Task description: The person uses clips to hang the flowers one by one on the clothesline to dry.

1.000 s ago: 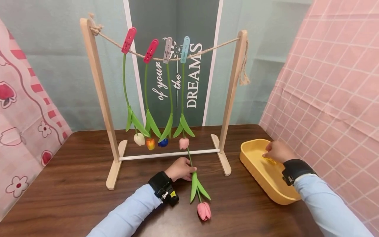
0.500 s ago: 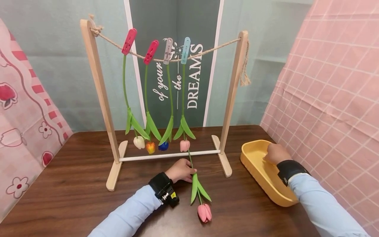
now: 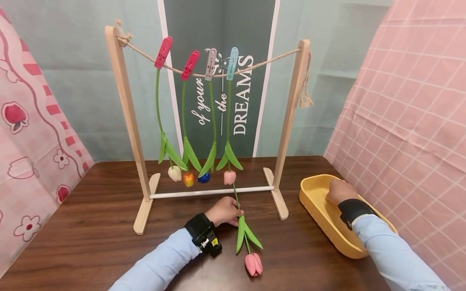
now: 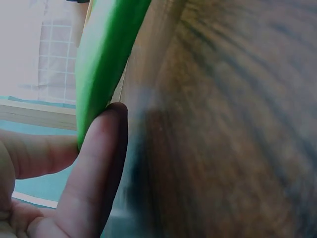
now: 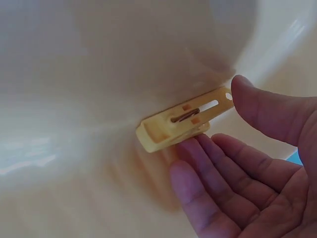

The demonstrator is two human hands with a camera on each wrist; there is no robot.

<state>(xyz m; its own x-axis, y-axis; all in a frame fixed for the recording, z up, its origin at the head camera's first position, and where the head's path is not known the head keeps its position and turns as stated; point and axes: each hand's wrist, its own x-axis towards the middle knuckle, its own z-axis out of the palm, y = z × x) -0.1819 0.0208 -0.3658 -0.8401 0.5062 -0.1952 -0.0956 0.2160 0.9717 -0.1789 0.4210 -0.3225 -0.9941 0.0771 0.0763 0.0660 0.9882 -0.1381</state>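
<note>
A yellow clothespin [image 5: 184, 119] lies flat on the floor of the yellow tray [image 3: 316, 210], its long axis slanting up to the right in the right wrist view, and the right hand [image 3: 337, 190] is down inside the tray right at it. That hand's grip is spread, not closed on anything: the thumb sits just past the peg's upper end and the fingertips [image 5: 190, 148] lie along its lower side, at most brushing it, so the peg lies between thumb and fingers, with its length running across the gap. This is plainly the nearer hand; the left is well away across the tabletop [image 3: 91, 226]. The left hand [image 3: 225, 211] rests on the wood near the rack's white crossbar [image 3: 211, 191], its grip pinching the green stem of a loose pink tulip [image 3: 253, 263], which lies with its bloom pointing towards the person and its stem running away towards the rack. In the left wrist view a finger [image 4: 94, 173] presses against the green. Behind stands the wooden rack [image 3: 125, 109] with a rope [image 3: 269, 60] strung between its posts, from which four tulips hang head down, each held by a coloured peg.
</note>
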